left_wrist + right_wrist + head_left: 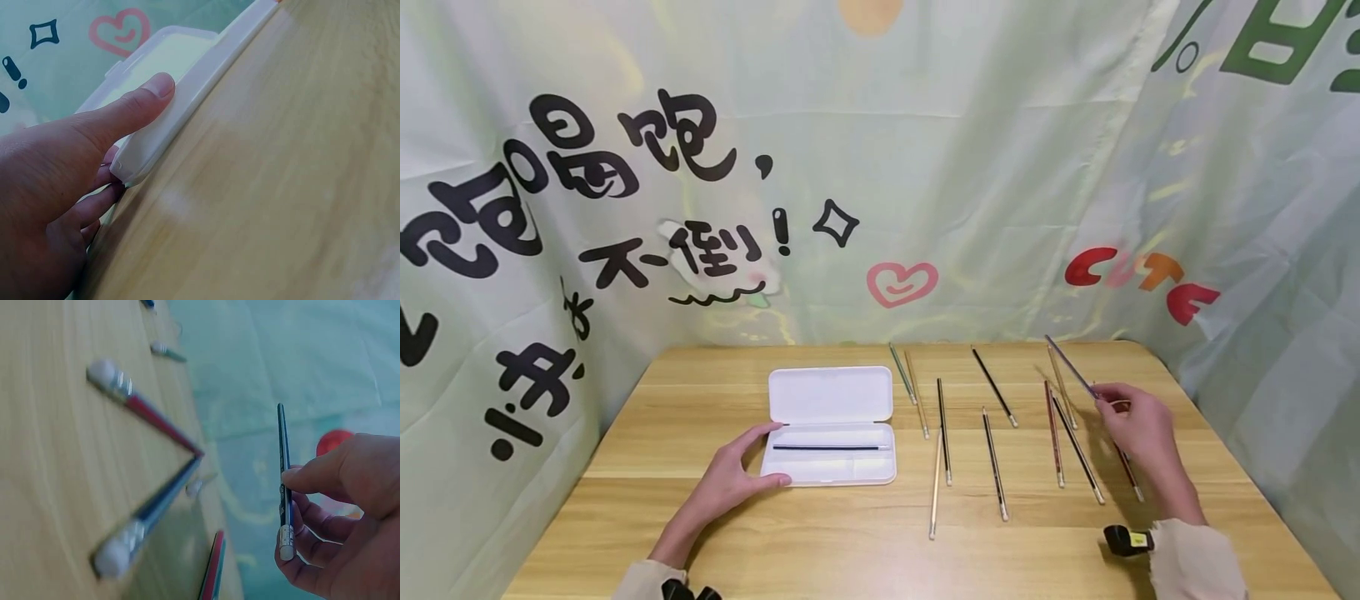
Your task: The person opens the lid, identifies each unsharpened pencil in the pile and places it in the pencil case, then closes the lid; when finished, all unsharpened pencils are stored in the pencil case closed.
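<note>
An open white pencil case [831, 427] lies on the wooden table [820, 542], with one dark pencil [831, 447] in its tray. My left hand [733, 471] rests against the case's left end, thumb on its front edge [156, 140] and fingers along the side. My right hand [1138, 425] pinches a dark blue pencil [1071, 367] lifted off the table, tip pointing up and away; the right wrist view shows its eraser end [286, 547] by my fingers. Several more pencils [996, 454] lie scattered to the right of the case.
A printed cloth backdrop [880, 167] closes in the table at the back and both sides. Loose pencils [147, 412] lie near my right hand, some crossing each other. Bare wood [300, 187] stretches in front of the case.
</note>
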Available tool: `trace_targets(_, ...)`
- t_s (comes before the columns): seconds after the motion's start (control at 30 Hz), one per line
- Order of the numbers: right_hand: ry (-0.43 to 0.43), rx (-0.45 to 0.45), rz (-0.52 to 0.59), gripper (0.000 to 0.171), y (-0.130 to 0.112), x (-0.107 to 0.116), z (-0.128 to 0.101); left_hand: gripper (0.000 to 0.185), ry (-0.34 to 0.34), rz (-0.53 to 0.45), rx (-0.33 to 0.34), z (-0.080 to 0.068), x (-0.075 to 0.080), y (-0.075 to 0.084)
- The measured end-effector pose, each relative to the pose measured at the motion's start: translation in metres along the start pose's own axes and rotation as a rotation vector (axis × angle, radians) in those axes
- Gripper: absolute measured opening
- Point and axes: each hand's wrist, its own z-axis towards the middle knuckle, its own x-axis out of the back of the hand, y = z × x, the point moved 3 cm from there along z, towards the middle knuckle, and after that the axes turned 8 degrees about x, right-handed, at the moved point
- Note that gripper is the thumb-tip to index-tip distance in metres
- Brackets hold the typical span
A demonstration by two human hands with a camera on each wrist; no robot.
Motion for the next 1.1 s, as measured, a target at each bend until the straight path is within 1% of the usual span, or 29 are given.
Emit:
trace_targets(0.1, 0.018, 0.037, 0.012, 0.019, -0.014, -0.003, 0.002, 0.081, -0.001, 0.002, -0.001, 0.000, 0.000, 0.000)
trace_targets(0.2, 0.049, 0.095, 0.042, 0.018, -0.028, -0.008, 0.004, 0.081, -0.003, 0.004, -0.005, 0.000, 0.000, 0.000)
trace_targets(0.3, 0.067, 0.161, 0.081, 0.019, -0.042, -0.018, 0.005, 0.081, -0.003, 0.002, -0.005, 0.000, 0.000, 0.000)
trace_targets(0.57, 0.022, 0.254, 0.118, 0.022, -0.079, -0.047, 0.001, 0.081, 0.002, 0.002, -0.001, 0.001, 0.000, -0.001)
trace_targets(0.73, -0.014, 0.303, 0.180, 0.024, -0.097, -0.063, -0.003, 0.082, 0.009, 0.007, 0.000, 0.000, 0.000, 0.000)
trace_targets(0.83, -0.041, 0.317, 0.224, 0.024, -0.106, -0.072, -0.005, 0.082, 0.010, 0.003, 0.003, 0.000, 0.001, 0.000)
trace_targets(1.0, -0.119, 0.324, 0.274, 0.026, -0.122, -0.086, -0.010, 0.081, 0.004, -0.003, 0.002, 0.000, 0.001, 0.001)
trace_targets(1.1, -0.135, 0.343, 0.291, 0.026, -0.132, -0.094, -0.012, 0.081, 0.001, 0.003, -0.001, 0.001, 0.000, 0.002)
